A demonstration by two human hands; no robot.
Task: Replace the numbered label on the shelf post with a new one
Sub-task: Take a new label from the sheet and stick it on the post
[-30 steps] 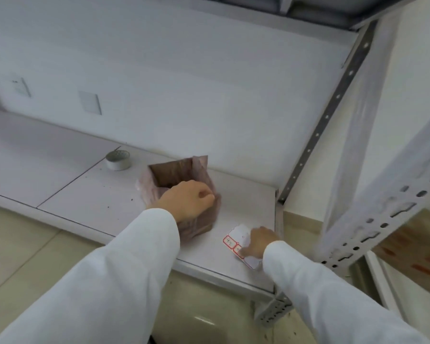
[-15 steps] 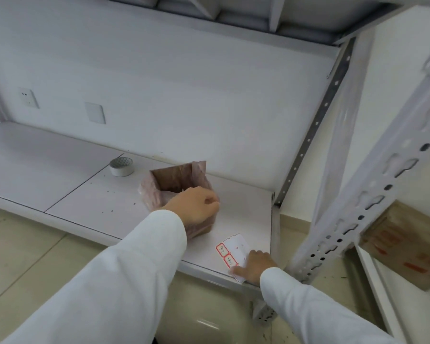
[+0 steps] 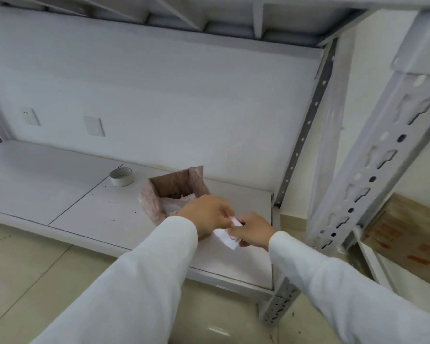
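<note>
Pinching the label sheet (image 3: 227, 236), apparently, both hands: left hand (image 3: 206, 214), right hand (image 3: 255, 229).

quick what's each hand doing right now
Left hand: pinching the top edge of the label sheet.
Right hand: gripping the same label sheet from the right.

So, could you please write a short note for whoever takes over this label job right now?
Left hand: pinching the top edge of the label sheet.
Right hand: holding the same sheet, lifted just above the shelf board.
Nearby: brown box behind the hands, tape roll to its left, shelf post on the right.
Done: sheet picked up. It looks as if a label is being peeled, though blur hides this.
Left: free a new label and stick it on the post; no numbered label is visible there.
</note>
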